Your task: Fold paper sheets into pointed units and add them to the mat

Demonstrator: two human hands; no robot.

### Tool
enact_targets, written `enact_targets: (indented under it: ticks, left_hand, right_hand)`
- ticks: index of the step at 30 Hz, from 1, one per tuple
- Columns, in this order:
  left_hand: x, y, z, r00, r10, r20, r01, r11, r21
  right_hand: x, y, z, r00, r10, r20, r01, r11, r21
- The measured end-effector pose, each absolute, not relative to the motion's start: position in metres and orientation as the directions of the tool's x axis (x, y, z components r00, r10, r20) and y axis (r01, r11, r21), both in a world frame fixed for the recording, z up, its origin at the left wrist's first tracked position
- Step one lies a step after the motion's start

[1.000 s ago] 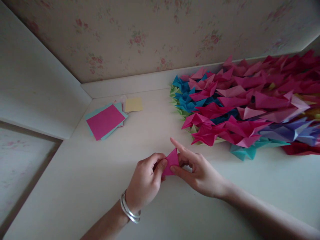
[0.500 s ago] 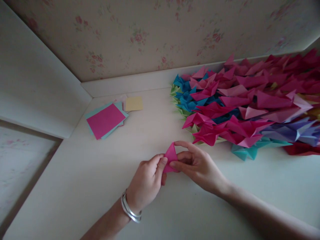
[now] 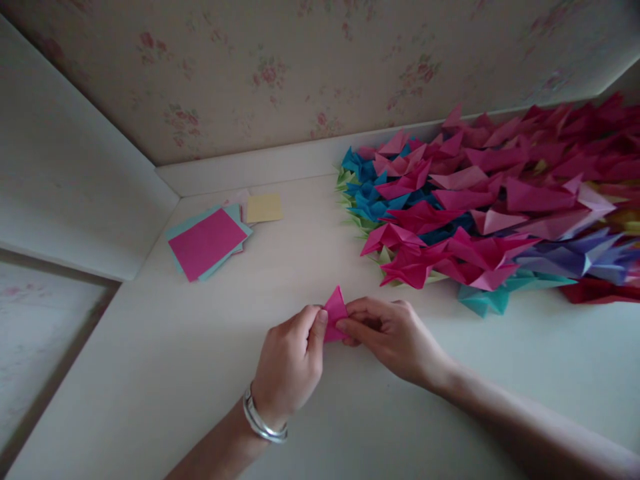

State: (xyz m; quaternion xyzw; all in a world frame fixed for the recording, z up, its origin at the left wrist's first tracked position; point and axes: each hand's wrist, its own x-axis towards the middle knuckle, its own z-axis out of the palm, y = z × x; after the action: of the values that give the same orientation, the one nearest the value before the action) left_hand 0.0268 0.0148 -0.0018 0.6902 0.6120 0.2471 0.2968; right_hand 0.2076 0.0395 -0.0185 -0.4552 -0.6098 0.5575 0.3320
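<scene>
Between my hands is a small piece of folded pink origami paper (image 3: 336,313), its pointed tip facing up and away from me. My left hand (image 3: 293,357) grips its left edge, thumb on top, with a silver bangle around the wrist. On the opposite edge, my right hand (image 3: 387,337) pinches the paper between thumb and fingers. The fingers partly cover the lower folds. Just beyond my right hand lies a large heap of folded paper pieces (image 3: 480,207) in pink, blue, green, purple and teal.
A stack of coloured paper sheets (image 3: 207,243), magenta on top, lies at the back left. Beside it is a yellow square sheet (image 3: 264,208). The white table (image 3: 125,380) meets a flowered wall (image 3: 280,113) behind, and a white panel (image 3: 75,147) rises at left.
My right index finger has come down from the paper's tip to its right edge, curling in beside the thumb. My left hand still holds the paper. The view has shifted slightly.
</scene>
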Motion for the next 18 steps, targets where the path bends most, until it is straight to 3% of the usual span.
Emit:
enact_targets:
  ticks: [3,9,13,18]
  left_hand:
    - [0.026,0.015,-0.004,0.126,0.988,0.088,0.742,-0.153,0.653]
    - [0.024,0.014,-0.005,0.144,0.984,0.108,0.737,-0.179,0.651]
    - [0.022,0.016,0.001,0.1,0.995,-0.021,0.708,-0.057,0.704]
    - [0.018,0.02,0.004,0.092,0.937,-0.336,0.421,0.269,0.866]
  right_hand:
    - [0.207,0.039,-0.017,-0.36,0.928,-0.1,0.196,-0.029,-0.98]
    - [0.205,0.04,-0.011,-0.399,0.906,-0.141,0.204,-0.062,-0.977]
    - [0.205,0.04,-0.014,-0.435,0.877,-0.205,0.162,-0.148,-0.976]
    - [0.206,0.039,-0.016,-0.462,0.854,-0.238,0.128,-0.202,-0.971]
